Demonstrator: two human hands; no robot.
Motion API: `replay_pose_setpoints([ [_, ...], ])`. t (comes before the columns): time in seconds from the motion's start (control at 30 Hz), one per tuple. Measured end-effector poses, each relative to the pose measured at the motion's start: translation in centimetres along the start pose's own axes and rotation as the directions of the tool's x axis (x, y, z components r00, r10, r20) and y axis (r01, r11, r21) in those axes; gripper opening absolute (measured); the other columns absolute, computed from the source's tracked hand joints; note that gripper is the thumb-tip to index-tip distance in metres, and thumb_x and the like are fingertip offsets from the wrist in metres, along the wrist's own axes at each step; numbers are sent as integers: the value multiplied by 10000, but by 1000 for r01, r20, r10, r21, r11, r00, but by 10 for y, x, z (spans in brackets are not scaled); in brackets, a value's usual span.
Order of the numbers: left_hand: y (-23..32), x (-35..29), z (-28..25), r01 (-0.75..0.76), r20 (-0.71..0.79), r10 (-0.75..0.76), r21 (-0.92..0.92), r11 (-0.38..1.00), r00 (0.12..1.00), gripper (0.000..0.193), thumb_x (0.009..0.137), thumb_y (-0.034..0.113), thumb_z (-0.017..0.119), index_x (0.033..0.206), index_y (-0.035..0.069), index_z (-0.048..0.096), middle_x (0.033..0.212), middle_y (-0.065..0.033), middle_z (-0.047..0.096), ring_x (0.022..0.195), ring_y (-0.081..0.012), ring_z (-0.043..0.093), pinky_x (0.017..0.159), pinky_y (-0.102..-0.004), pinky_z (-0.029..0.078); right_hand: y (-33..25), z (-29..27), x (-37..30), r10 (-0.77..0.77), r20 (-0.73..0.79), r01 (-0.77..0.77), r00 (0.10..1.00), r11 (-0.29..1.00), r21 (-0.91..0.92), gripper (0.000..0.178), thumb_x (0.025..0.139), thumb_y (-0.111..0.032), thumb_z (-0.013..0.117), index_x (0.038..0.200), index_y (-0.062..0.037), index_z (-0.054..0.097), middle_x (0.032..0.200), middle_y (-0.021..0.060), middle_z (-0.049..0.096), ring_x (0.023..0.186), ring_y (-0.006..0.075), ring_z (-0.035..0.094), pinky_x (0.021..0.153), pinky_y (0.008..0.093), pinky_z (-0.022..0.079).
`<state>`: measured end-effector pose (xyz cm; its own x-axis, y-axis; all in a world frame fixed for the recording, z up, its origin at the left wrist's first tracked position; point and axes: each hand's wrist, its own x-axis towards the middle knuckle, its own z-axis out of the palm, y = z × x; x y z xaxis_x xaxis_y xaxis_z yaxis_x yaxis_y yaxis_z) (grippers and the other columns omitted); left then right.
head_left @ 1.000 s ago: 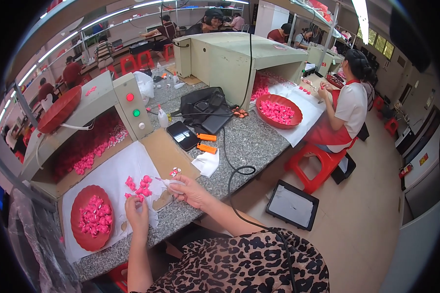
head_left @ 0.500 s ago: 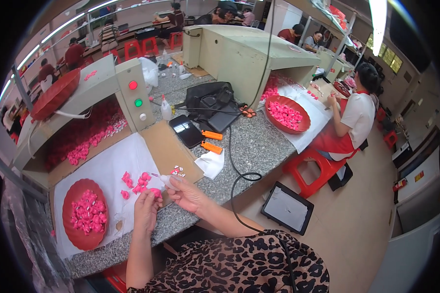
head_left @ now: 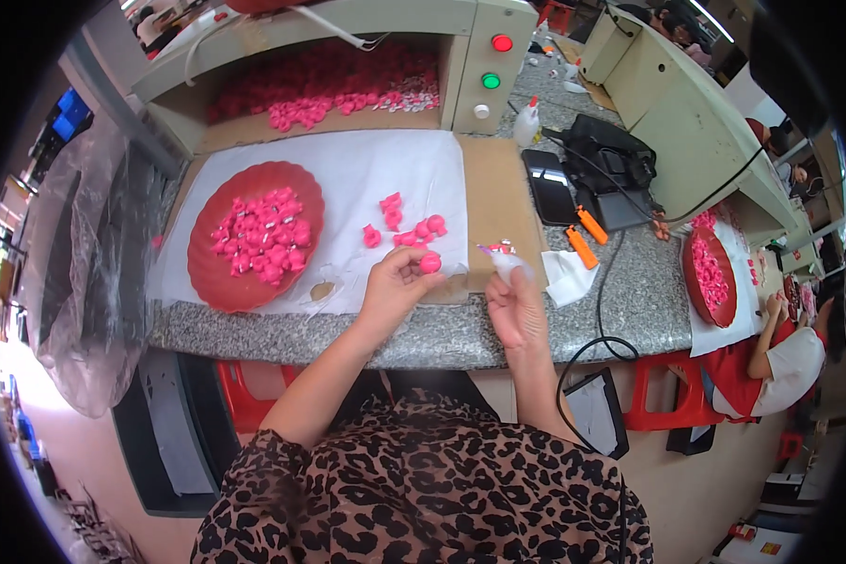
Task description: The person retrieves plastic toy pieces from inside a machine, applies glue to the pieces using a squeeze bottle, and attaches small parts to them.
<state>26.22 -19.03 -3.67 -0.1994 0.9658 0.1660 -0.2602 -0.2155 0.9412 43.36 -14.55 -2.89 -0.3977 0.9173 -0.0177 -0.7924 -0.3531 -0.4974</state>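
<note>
My left hand pinches a small round pink plastic piece between thumb and fingers, just above the front edge of the white paper. To its right, my right hand is closed around a small whitish squeeze bottle. Its thin tip points up and left toward the pink piece, with a gap between them. Several loose pink pieces lie on the paper beyond my left hand. At the left stands a red scalloped bowl heaped with similar pink pieces.
Behind the paper is a machine opening filled with pink pieces, beside a button panel. A cardboard sheet, phone, orange sticks, white cloth, black bag and cable lie rightward. A co-worker sits far right.
The view has swung left, so the bench now lies more squarely ahead. The bottle tip has drawn away to the right of the pink piece. Both hands keep their holds.
</note>
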Motion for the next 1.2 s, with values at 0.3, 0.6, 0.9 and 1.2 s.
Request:
replay_pose_setpoints([
  [0.3,2,5,1,-53,-33,55,71,996,998,258,734,16,626,972,-10,531,866,-21,524,769,-77,523,701,-203,442,-19,2,-2,-4,-233,34,973,991,128,174,837,-190,519,907,-31,519,811,69,543,608,129,438,492,208,333],
  [0.6,-17,-2,-1,-5,-62,13,128,992,998,262,701,-10,642,944,2,544,897,-44,493,727,-89,515,661,-202,442,0,-2,-9,-105,-189,73,976,983,-168,172,859,-180,489,931,-24,486,787,69,540,640,134,481,516,238,376],
  [0.9,-11,-6,4,-145,-87,185,340,929,979,234,705,-68,614,922,-18,542,972,-54,430,841,-111,508,702,-215,450,10,11,-13,-292,-48,230,955,833,-503,176,828,-141,543,926,-25,454,773,73,539,592,121,508,496,213,398],
  [1.2,-3,-9,6,-229,-104,333,537,812,937,223,667,-32,646,877,19,592,920,-65,479,732,-111,532,622,-220,462,15,19,-18,-325,-78,209,943,756,-621,201,816,-147,562,941,-32,454,779,43,528,604,96,500,519,188,393],
])
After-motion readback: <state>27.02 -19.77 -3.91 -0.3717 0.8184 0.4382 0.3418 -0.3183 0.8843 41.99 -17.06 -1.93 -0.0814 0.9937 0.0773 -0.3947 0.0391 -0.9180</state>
